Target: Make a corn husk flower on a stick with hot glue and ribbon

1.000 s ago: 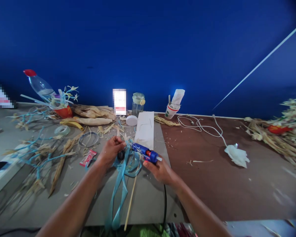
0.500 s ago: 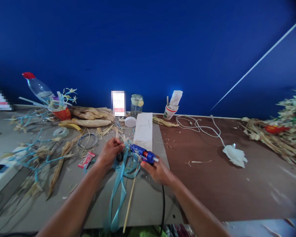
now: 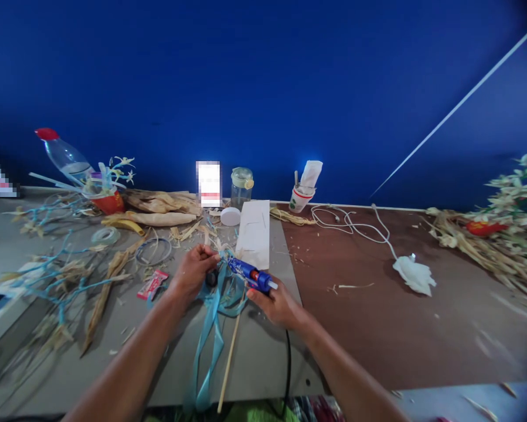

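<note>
My right hand (image 3: 275, 302) is closed around a blue glue gun (image 3: 252, 274), a pale glue stick poking from its rear end. The gun's nozzle points left, right beside the fingertips of my left hand (image 3: 197, 268). Those fingers are pinched on a small piece of pale, dried-husk craftwork (image 3: 219, 251); its exact shape is too small to make out. Light blue ribbon (image 3: 213, 334) hangs in loops below the hands and over the table's front edge. A thin wooden stick (image 3: 230, 363) slants down under the gun. The gun's black cord (image 3: 288, 363) runs off the near edge.
Blue-wrapped branches (image 3: 61, 293), a tape roll (image 3: 105, 236), a wire ring (image 3: 153, 251) and a red packet (image 3: 152, 285) lie at left. Behind stand a jar (image 3: 242, 186), a white cup (image 3: 301, 199) and a leaning bottle (image 3: 67, 158). White paper (image 3: 253, 234) lies mid-table; tissue (image 3: 415, 275) rests right.
The whole view has shifted slightly, so everything sits a little further left. Both hands keep their grips, and the glue gun's nozzle stays by the left fingertips.
</note>
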### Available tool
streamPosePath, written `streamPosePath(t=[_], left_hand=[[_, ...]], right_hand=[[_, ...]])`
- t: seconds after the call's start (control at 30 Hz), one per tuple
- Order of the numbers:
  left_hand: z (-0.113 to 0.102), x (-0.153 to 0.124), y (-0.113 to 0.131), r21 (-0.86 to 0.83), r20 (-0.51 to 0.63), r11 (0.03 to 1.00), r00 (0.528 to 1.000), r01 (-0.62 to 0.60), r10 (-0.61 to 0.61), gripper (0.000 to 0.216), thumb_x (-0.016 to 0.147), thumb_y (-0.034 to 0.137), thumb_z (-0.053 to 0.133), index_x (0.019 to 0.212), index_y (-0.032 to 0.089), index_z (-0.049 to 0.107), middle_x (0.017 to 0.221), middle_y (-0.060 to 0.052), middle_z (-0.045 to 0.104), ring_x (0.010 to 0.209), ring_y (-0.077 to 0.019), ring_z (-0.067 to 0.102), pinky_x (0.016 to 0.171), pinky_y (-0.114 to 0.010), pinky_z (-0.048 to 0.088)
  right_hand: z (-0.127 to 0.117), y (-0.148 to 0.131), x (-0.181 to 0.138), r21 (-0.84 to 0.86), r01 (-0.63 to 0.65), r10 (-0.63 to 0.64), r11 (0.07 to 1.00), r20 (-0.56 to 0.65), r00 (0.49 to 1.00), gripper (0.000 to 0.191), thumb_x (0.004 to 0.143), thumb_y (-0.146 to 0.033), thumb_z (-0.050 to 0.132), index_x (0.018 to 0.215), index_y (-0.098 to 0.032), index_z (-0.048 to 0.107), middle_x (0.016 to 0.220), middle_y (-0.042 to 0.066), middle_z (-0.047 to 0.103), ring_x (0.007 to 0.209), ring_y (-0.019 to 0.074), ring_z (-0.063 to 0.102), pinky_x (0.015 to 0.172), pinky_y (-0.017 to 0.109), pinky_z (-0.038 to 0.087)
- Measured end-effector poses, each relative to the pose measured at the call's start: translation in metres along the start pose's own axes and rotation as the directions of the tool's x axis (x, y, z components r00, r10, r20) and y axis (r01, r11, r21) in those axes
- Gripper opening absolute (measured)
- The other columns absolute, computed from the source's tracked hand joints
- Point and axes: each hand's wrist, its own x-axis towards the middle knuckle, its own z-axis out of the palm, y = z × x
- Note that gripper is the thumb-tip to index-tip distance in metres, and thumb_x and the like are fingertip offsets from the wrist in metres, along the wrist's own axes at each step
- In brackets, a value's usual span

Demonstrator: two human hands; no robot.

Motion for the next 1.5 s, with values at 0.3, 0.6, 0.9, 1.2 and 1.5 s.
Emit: streamPosePath(t=[0.3, 0.6, 0.9, 1.2, 1.5], left_hand=[[-0.001, 0.001, -0.002, 0.009, 0.007, 1.000, 1.000, -0.006, 0.006, 0.037, 0.052, 0.018, 0.076, 0.068, 0.017, 0.043, 0.055, 0.006, 0.055, 0.045, -0.0046, 0.045, 0.044, -0.016, 0.032], [0.001, -0.001, 0.003, -0.014, -0.008, 1.000, 1.000, 0.014, -0.014, 0.038, 0.051, 0.017, 0.076, 0.068, 0.018, 0.043, 0.055, 0.007, 0.054, 0.045, -0.0048, 0.047, 0.045, -0.016, 0.033], [-0.003, 0.001, -0.002, -0.041, 0.028, 0.999, 1.000, 0.008, -0.006, 0.033, 0.054, 0.015, 0.075, 0.070, 0.017, 0.046, 0.057, 0.006, 0.052, 0.045, -0.0041, 0.045, 0.043, -0.015, 0.032], [0.001, -0.008, 0.005, -0.130, 0.203, 0.984, 0.975, 0.122, -0.094, 0.027, 0.056, 0.014, 0.076, 0.070, 0.016, 0.053, 0.056, 0.005, 0.052, 0.047, -0.0055, 0.047, 0.045, -0.016, 0.035], [0.003, -0.012, 0.006, -0.082, 0.266, 0.992, 0.961, 0.096, -0.071, 0.026, 0.058, 0.016, 0.077, 0.072, 0.016, 0.055, 0.057, 0.004, 0.053, 0.049, -0.0052, 0.048, 0.046, -0.016, 0.036]], right_hand=[[-0.001, 0.002, -0.001, 0.057, -0.004, 0.005, 0.998, -0.011, 1.000, 0.029, 0.084, -0.044, 0.050, 0.089, -0.016, 0.055, 0.078, 0.003, 0.056, 0.070, 0.0147, 0.048, 0.065, 0.025, 0.042], [-0.003, -0.002, -0.004, 0.074, -0.009, 0.007, 0.997, 0.025, 1.000, 0.024, 0.083, -0.041, 0.051, 0.085, -0.018, 0.051, 0.073, 0.000, 0.050, 0.066, 0.0123, 0.043, 0.060, 0.023, 0.040], [-0.043, -0.012, -0.021, -0.213, -0.079, 0.039, 0.974, -0.187, 0.982, 0.023, 0.075, -0.036, 0.061, 0.086, -0.019, 0.049, 0.069, -0.002, 0.051, 0.062, 0.0125, 0.047, 0.058, 0.023, 0.039], [-0.061, 0.035, -0.046, -0.687, -0.424, 0.211, 0.590, -0.376, 0.902, 0.029, 0.077, -0.032, 0.057, 0.100, -0.014, 0.057, 0.093, 0.012, 0.057, 0.082, 0.0250, 0.058, 0.071, 0.034, 0.043], [-0.057, -0.018, -0.029, -0.284, -0.137, 0.013, 0.949, -0.399, 0.917, 0.031, 0.084, -0.037, 0.050, 0.105, -0.018, 0.063, 0.109, 0.011, 0.059, 0.082, 0.0185, 0.059, 0.078, 0.032, 0.046]])
